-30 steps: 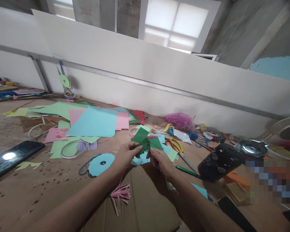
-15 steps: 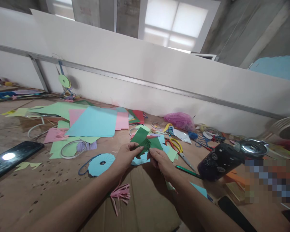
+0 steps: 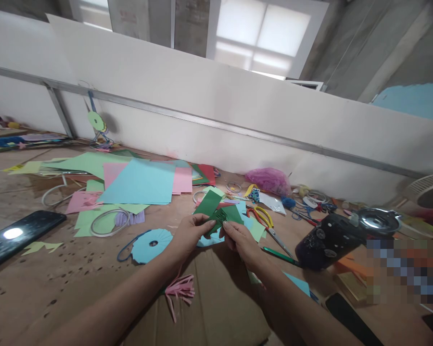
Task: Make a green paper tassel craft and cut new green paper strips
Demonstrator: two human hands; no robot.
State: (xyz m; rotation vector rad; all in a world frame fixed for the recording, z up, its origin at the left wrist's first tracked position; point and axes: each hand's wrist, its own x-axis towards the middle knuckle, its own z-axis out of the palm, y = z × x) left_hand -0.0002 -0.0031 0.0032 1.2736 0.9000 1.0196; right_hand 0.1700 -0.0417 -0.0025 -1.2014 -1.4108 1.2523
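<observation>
Pinching with fingertips (image 3: 212, 222) of both hands a dark-green, finely slit paper piece (image 3: 222, 215)

Drawn narrow around the lower left edge of the paper with thumb and fingers of the left hand (image 3: 189, 233); likewise narrow on the lower middle edge with the right hand (image 3: 240, 238), near the left thumb. Raised above brown, ridged cardboard (image 3: 234, 302). Cut at the middle into thin, close-set teeth; smooth, flat and straight-edged to either side. Impossible to tell whether joined throughout or layered.

Pointing away from the body on the left side, with the long axis slanting outward and rightward from the left fingertips; reaching sideways on the right side, past the right fingertips.

Left of the fingers, a round, pleated light-blue paper disc (image 3: 144, 250) with a central hole. Nearer than the fingers, a pink tassel of narrow paper strips (image 3: 180, 288). Right of the fingers, steel-bladed scissors (image 3: 274, 234) with red and yellow handles. Beyond and left, a broad, smooth light-blue paper sheet (image 3: 140, 182).
</observation>
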